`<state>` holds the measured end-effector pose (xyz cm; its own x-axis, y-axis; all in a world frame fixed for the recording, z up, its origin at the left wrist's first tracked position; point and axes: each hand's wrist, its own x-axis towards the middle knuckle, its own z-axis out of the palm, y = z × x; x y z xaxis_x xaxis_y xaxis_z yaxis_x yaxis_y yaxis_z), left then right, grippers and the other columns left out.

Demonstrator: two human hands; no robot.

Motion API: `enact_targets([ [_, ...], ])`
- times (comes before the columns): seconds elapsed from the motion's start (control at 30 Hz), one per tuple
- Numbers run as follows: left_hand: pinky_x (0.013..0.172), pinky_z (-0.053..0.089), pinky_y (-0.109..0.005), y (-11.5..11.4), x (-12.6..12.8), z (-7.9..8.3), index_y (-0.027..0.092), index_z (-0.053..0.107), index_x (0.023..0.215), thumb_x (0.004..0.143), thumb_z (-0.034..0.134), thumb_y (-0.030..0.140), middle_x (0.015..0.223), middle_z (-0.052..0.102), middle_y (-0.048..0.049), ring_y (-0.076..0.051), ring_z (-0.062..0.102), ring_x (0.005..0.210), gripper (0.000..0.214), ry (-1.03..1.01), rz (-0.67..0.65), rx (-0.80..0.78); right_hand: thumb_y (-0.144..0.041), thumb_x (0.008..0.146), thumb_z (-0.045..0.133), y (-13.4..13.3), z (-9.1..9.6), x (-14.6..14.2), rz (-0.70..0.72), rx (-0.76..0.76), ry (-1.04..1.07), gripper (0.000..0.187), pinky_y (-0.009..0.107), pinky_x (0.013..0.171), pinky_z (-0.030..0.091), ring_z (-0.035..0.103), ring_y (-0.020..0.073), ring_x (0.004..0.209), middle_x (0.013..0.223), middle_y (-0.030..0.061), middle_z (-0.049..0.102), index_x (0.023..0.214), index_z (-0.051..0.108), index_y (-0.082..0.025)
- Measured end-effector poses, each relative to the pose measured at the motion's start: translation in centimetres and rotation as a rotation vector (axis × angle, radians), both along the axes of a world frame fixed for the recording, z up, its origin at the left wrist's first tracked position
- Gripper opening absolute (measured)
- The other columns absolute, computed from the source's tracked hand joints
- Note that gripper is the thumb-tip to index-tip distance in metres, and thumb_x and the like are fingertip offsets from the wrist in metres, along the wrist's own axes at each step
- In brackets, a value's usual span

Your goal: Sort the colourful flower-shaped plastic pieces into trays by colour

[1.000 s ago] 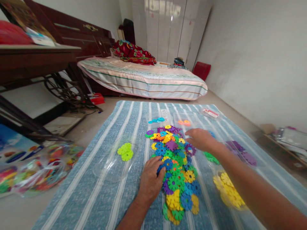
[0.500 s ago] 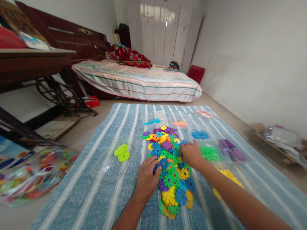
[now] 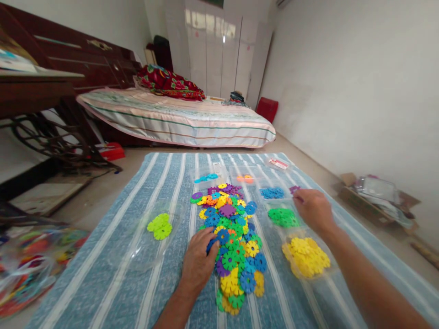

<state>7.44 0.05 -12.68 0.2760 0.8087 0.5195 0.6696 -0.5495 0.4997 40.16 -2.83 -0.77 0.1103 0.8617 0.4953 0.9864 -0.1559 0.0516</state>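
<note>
A heap of coloured snowflake discs (image 3: 233, 237) lies in the middle of a blue striped cloth (image 3: 137, 274). My left hand (image 3: 198, 262) rests on the heap's left edge, fingers curled over a blue disc. My right hand (image 3: 313, 209) is out to the right, pinching a purple disc (image 3: 294, 189) above the sorted piles. Beside it lie a green pile (image 3: 283, 217), a blue pile (image 3: 271, 193) and a yellow pile (image 3: 305, 257) in clear containers.
Lime discs (image 3: 159, 225) sit in a clear dish at the left. Light blue discs (image 3: 206, 178) and orange discs (image 3: 244, 178) lie at the far end. A bag of toys (image 3: 24, 265) is at the left, a bed (image 3: 174, 119) behind, a box (image 3: 373, 196) by the right wall.
My right hand left the heap and moved right and away with a purple disc. The left hand stayed on the heap. The view has shifted leftward.
</note>
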Motion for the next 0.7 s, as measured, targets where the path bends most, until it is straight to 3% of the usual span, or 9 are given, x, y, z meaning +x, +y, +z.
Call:
enact_targets([
  [0.13, 0.088, 0.050, -0.043, -0.1, 0.1, -0.1, 0.019, 0.065, 0.089, 0.082, 0.049, 0.031, 0.103, 0.067, -0.0081, -0.023, 0.060, 0.100, 0.021, -0.005, 0.009, 0.002, -0.029, 0.083, 0.044, -0.8, -0.7, 5.2, -0.349, -0.133, -0.010, 0.026, 0.026, 0.056, 0.035, 0.060, 0.0195, 0.071, 0.085, 0.0072, 0.067, 0.088, 0.068, -0.021],
  [0.2, 0.088, 0.050, -0.043, -0.2, 0.1, -0.1, 0.019, 0.065, 0.089, 0.082, 0.049, 0.031, 0.104, 0.067, -0.0078, -0.023, 0.060, 0.100, 0.021, -0.011, 0.013, -0.004, -0.030, 0.083, 0.043, -1.2, -1.4, 6.0, -0.390, -0.185, 0.001, 0.027, 0.026, 0.052, 0.032, 0.060, 0.0192, 0.070, 0.087, 0.0078, 0.067, 0.084, 0.068, -0.021],
  [0.27, 0.089, 0.050, -0.043, -0.3, 0.1, -0.1, 0.019, 0.065, 0.089, 0.082, 0.050, 0.030, 0.104, 0.067, -0.0074, -0.023, 0.059, 0.101, 0.020, -0.020, 0.014, -0.010, -0.033, 0.083, 0.044, -1.7, -2.1, 5.3, -0.337, -0.154, 0.038, 0.027, 0.026, 0.052, 0.032, 0.060, 0.0189, 0.069, 0.086, 0.0078, 0.066, 0.080, 0.068, -0.020],
  [0.4, 0.090, 0.049, -0.043, -0.4, 0.2, 0.1, 0.020, 0.065, 0.089, 0.081, 0.050, 0.028, 0.104, 0.067, -0.0068, -0.022, 0.059, 0.101, 0.018, -0.026, 0.009, -0.020, -0.034, 0.082, 0.046, -2.8, -3.0, 0.1, 0.047, -0.032, 0.252, 0.025, 0.026, 0.062, 0.041, 0.060, 0.0170, 0.071, 0.080, 0.0044, 0.067, 0.077, 0.066, -0.020],
  [0.5, 0.090, 0.049, -0.043, -0.6, 0.3, 0.2, 0.019, 0.064, 0.089, 0.081, 0.050, 0.026, 0.105, 0.066, -0.0071, -0.022, 0.059, 0.101, 0.018, -0.022, 0.008, -0.027, -0.031, 0.085, 0.045, -3.4, -3.4, -5.6, 0.309, -0.122, 0.391, 0.023, 0.025, 0.069, 0.042, 0.060, 0.0150, 0.073, 0.078, 0.0023, 0.066, 0.078, 0.064, -0.021],
  [0.57, 0.091, 0.049, -0.043, -0.7, 0.3, 0.3, 0.019, 0.064, 0.089, 0.081, 0.050, 0.026, 0.106, 0.066, -0.0070, -0.022, 0.058, 0.102, 0.017, -0.019, 0.008, -0.032, -0.029, 0.085, 0.046, -3.7, -3.6, -9.3, 0.370, -0.235, 0.417, 0.019, 0.025, 0.070, 0.042, 0.060, 0.0151, 0.077, 0.082, 0.0019, 0.066, 0.082, 0.064, -0.022],
  [0.7, 0.090, 0.049, -0.043, -0.9, 0.4, 0.4, 0.019, 0.064, 0.090, 0.081, 0.050, 0.025, 0.105, 0.066, -0.0072, -0.022, 0.059, 0.102, 0.017, -0.012, 0.009, -0.032, -0.027, 0.083, 0.052, -3.2, -4.2, -14.5, 0.293, -0.346, 0.352, 0.014, 0.027, 0.075, 0.042, 0.058, 0.0186, 0.089, 0.093, 0.0049, 0.064, 0.089, 0.063, -0.021],
])
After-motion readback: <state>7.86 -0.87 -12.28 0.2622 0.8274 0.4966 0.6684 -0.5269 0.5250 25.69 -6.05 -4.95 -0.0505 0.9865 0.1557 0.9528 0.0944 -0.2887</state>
